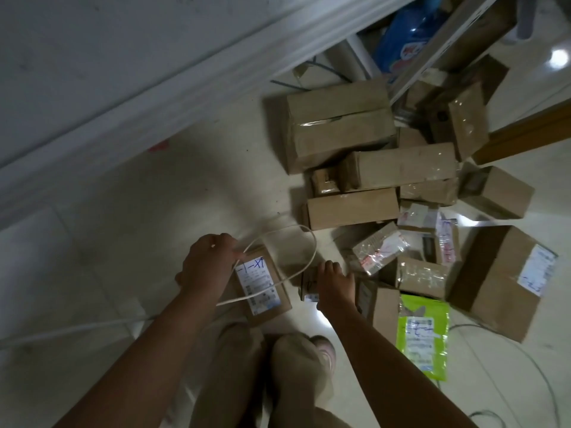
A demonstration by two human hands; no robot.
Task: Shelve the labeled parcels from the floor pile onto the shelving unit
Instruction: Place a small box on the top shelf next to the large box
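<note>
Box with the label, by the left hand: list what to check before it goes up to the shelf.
1. Label on box visible: ok, faces up.
2. Cable clear of box: not ok, it loops across the box.
3. Left hand grip: cannot tell, fingers curl at the box corner beside the cable.
4. Right hand free: not ok, it grips a second box.
5. Shelf space: cannot tell.

At least a dozen brown cardboard boxes (340, 131) fill the frame's right half; overlaps hide the exact number. One bright green plastic mailer (423, 307) lies lower right, one blue plastic bag (408, 35) at top, one thin white cord loop (314, 245) centre.
</note>
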